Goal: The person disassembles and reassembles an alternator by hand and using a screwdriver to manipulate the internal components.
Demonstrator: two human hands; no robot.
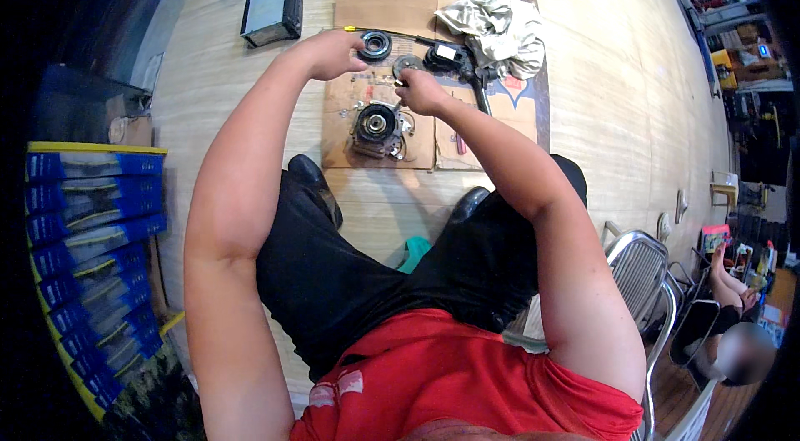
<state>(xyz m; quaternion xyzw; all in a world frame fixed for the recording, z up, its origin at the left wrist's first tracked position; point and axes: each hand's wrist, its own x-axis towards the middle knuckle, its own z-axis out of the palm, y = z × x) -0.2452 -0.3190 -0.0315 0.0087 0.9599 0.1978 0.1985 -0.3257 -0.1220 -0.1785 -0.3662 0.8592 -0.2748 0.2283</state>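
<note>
My left hand (335, 56) is open, fingers apart, at the left side of a dark ring-shaped pulley (376, 46) lying on the cardboard (386, 8). I cannot tell whether the fingertips touch it. My right hand (423, 94) is closed, and a thin, shiny piece shows below its fingers; most of what it holds is hidden. Just beyond that hand lies a flat grey metal disc (406, 64). Nearer to me, below the right hand, stands a metal compressor-like unit (377, 126) with a round black ring and a hub on top.
A black tool with a white label (446, 53) and a crumpled pale cloth (500, 29) lie to the right. A small red item (461, 144) rests on the cardboard. A grey box (273, 14) stands far left, blue boxes (96, 216) at left, a metal chair (637, 270) at right. Another person sits far right.
</note>
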